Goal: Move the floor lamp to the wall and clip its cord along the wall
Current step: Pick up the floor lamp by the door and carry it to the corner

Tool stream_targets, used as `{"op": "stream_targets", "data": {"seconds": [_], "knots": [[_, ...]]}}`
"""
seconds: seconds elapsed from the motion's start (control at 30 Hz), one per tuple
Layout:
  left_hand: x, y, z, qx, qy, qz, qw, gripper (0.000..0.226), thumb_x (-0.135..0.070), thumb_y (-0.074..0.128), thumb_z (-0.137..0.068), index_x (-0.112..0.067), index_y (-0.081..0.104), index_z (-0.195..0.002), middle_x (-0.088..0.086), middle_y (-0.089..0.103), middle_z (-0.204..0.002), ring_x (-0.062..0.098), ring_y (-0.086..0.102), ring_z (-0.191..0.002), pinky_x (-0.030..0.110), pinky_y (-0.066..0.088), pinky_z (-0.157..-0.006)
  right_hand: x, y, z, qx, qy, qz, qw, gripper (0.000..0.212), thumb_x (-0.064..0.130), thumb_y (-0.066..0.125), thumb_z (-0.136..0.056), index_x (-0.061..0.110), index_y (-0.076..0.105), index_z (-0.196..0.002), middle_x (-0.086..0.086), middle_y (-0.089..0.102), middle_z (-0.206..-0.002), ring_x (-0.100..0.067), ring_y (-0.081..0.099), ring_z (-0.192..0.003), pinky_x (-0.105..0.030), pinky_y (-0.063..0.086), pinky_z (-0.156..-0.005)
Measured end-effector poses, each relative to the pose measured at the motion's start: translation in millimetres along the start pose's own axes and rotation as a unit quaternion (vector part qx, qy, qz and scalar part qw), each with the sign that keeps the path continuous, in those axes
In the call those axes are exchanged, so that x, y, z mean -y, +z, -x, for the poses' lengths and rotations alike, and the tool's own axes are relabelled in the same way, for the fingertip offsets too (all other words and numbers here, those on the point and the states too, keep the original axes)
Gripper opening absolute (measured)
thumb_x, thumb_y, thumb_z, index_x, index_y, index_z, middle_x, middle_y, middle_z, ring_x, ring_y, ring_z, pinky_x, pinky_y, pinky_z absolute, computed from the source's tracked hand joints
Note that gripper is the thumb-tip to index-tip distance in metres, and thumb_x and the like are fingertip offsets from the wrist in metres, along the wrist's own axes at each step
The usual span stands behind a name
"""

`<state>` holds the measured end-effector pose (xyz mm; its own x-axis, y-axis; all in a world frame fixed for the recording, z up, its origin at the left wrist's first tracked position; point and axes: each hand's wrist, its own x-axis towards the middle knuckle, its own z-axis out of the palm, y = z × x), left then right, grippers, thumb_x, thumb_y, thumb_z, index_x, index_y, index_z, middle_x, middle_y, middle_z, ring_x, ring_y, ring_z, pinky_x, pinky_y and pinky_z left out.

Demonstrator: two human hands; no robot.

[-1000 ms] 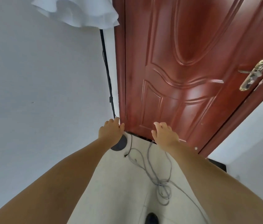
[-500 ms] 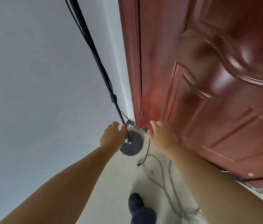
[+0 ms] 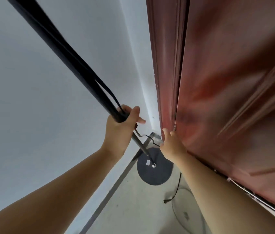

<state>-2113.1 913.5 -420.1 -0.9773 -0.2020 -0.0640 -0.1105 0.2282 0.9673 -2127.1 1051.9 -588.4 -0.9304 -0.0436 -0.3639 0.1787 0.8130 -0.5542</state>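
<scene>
With the lamp (image 3: 150, 159) already in the centre-frame corner by the wall (image 3: 32, 98), the left hand (image 3: 121, 127) grips its pole, the right hand (image 3: 172, 146) reaches open and empty, and the cord (image 3: 177, 186) lies unclipped at lower right.

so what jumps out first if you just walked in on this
The black lamp pole slants from the top left down the middle, with the left hand closed around it and its cord. Next is the red door filling the right side, with the right hand open near its lower edge. Between the arms, the round base sits on the floor in the corner, by the white wall.
</scene>
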Motion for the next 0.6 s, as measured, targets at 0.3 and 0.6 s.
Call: {"op": "stream_targets", "data": {"seconds": [0.3, 0.6], "knots": [[16.4, 10.2, -29.0, 0.028, 0.054, 0.115, 0.991, 0.028, -0.012, 0.048, -0.073, -0.02, 0.042, -0.047, 0.0, 0.045, -0.035, 0.019, 0.035, -0.035, 0.025, 0.031, -0.039, -45.6, 108.9, -71.0, 0.163, 0.044, 0.006, 0.986, 0.019, 0.02, 0.049, -0.091, 0.011, 0.063, -0.101, -0.014, 0.047, -0.128, -0.033, 0.05, -0.116, -0.035, 0.045, -0.091], [9.9, 13.5, -22.1, -0.012, 0.017, 0.101, 0.995, 0.027, -0.01, 0.045, -0.07, -0.021, 0.044, -0.046, 0.0, 0.045, -0.036, 0.014, 0.038, -0.034, 0.018, 0.034, -0.038, -32.3, 91.8, -41.2, 0.201, -0.062, -0.036, 0.977, 0.033, 0.02, 0.044, -0.098, 0.019, 0.034, -0.129, 0.009, 0.057, -0.08, -0.001, 0.05, -0.059, -0.021, 0.039, -0.057]]}}
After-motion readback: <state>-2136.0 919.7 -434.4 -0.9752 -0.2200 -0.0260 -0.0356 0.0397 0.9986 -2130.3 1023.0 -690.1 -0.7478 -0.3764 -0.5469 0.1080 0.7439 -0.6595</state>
